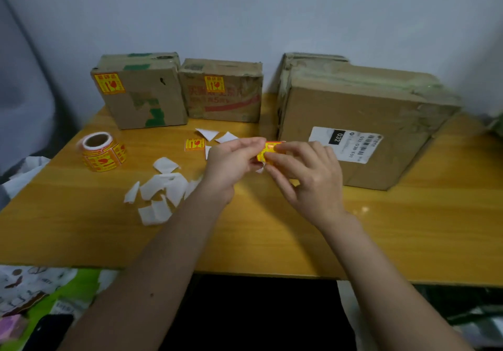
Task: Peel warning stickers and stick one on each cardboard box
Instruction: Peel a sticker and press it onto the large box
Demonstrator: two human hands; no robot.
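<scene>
Three cardboard boxes stand at the back of the wooden table [272,228]. The left box [141,92] and the middle box [221,92] each carry a yellow-and-red warning sticker on the front. The large right box [362,122] shows only a white shipping label. My left hand [231,163] and my right hand [307,176] meet above the table in front of the large box, both pinching one yellow warning sticker [268,150] between their fingertips. A roll of warning stickers [102,152] stands at the left. A loose sticker [194,144] lies flat near the middle box.
Several white backing-paper scraps [160,187] lie scattered left of my hands, with more scraps [208,134] near the middle box. A pale wall rises behind the boxes. Clutter with green and white items [40,296] sits below the table's front left edge.
</scene>
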